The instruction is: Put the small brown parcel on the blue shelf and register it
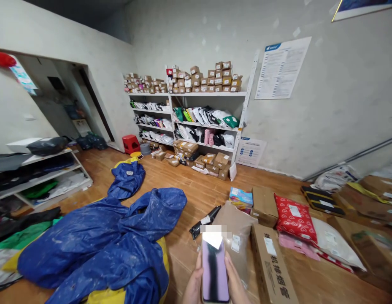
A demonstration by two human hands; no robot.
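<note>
A smartphone (215, 270) is held upright at the bottom middle of the head view, its screen lit in purple with a dark blurred band. My left hand (193, 283) grips its left edge, and my right hand (235, 282) grips the right edge. Both hands are closed around the phone's sides. Just beyond it on the wooden floor lie a large beige parcel bag (236, 221) with a white label and a narrow black parcel (205, 221). To the right of my right hand is a long cardboard box (271, 266) with dark printed characters.
Blue-and-yellow sacks (120, 236) sprawl over the left floor. White shelving (211, 93) with boxes and bagged parcels stands along the back wall. A red heart-print parcel (293, 217) and more cartons (369, 245) lie right. A low white shelf (83, 171) and red stool (130, 144) stand left.
</note>
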